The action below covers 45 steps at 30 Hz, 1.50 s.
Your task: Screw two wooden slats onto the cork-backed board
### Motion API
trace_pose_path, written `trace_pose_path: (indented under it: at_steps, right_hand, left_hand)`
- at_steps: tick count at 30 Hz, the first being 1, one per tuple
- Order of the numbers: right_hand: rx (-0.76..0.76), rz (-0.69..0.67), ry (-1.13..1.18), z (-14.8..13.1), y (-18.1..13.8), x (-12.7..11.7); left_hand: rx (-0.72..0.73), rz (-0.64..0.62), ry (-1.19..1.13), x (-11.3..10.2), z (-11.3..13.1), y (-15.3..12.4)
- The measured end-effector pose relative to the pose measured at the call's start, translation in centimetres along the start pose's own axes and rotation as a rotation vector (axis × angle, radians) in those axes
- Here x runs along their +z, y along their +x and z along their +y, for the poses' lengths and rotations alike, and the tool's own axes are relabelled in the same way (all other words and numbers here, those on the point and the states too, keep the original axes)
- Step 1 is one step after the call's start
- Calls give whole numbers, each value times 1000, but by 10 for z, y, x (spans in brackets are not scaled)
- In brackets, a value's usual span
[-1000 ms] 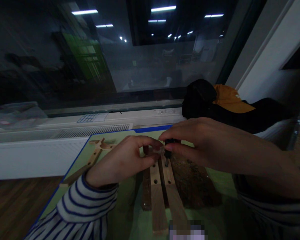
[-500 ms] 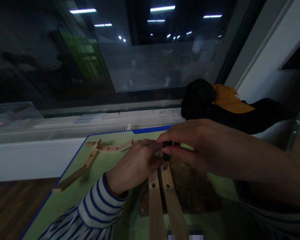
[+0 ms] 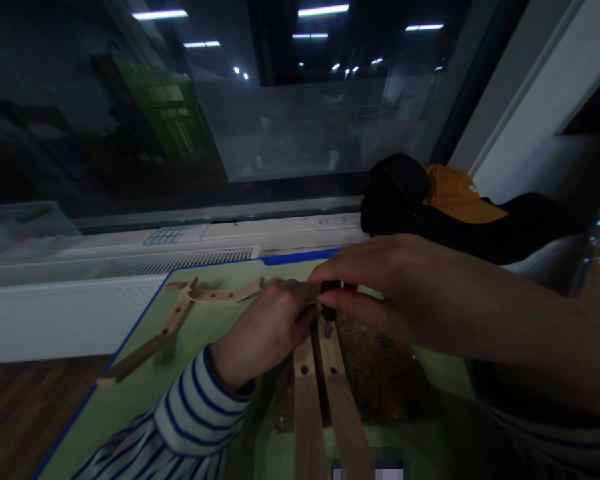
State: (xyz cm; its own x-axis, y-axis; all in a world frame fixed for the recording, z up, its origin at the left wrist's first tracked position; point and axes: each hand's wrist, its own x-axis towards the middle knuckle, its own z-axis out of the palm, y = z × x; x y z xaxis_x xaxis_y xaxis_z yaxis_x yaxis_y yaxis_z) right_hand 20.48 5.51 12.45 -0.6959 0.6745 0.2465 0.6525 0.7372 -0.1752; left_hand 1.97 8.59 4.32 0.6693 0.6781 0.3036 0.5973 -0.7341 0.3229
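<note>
My right hand (image 3: 375, 280) pinches a short screwdriver (image 3: 330, 303) by its black handle. Its metal tip points down into a hole in the right one of two long wooden pieces (image 3: 340, 393). My left hand (image 3: 265, 327) is closed at the far end of these pieces, its fingertips partly hidden, beside the screwdriver. The left wooden piece (image 3: 307, 407) lies alongside, a narrow gap between them, with a dark hole showing. Both pieces rest across a brown, shiny, block-like thing (image 3: 390, 380).
A joined wooden part (image 3: 177, 313) with curved arms and holes lies at left on the green tabletop (image 3: 220, 327), which has a blue edge. Behind are a white radiator (image 3: 70, 313), the window sill (image 3: 280, 230), and a black bag or cloth with an orange cap (image 3: 460, 190).
The whole view has shifted slightly. Both hands keep their places, and the screwdriver stays at the same hole, standing a little more upright.
</note>
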Motion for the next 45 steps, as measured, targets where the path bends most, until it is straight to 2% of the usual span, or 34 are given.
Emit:
trace_pose_path:
  at_steps: [24,30,35,40,45]
  right_hand:
    - [-11,-8,3,-1,0,0]
    - [-7,-15,-10,-1,0,-1]
    - [0,-25,-7,-1,-1,-2]
    - [-4,-31,11,0,0,-2]
    - [-21,-12,12,2,0,-2]
  left_hand:
    - [0,-29,50,-2,0,-1]
    - [-4,-48,2,-2,1,1]
    - [-36,-77,-14,-17,6,-2]
    - [-26,-13,-99,-37,6,-7]
    - [-89,-25,-212,-40,10,-8]
